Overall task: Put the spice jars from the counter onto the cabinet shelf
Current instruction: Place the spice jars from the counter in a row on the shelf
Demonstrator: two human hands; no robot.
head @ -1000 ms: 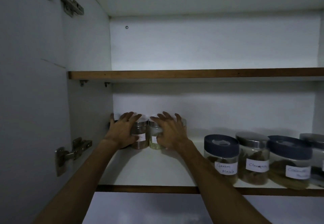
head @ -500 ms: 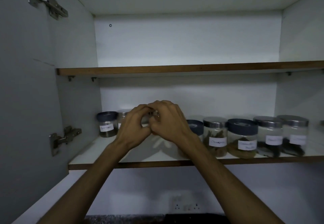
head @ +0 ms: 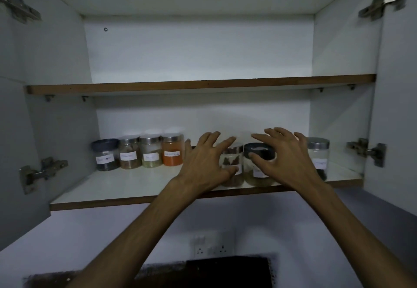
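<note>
both hands mid-frame at lower shelf (head: 135, 181): left hand (head: 206, 163) fingers spread by silver-lid jar (head: 232, 165), right hand (head: 286, 161) fingers spread over dark-lid jar (head: 258, 165), neither gripping.

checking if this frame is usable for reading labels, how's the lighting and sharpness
Head view: dim and bluish overall, with the lower shelf in shade. The jar labels are soft: writing shows on the orange spice jar but is not legible. Both spread hands, left hand and right hand, look slightly smeared. Wide-angle bend splays the cabinet sides outward.
</note>
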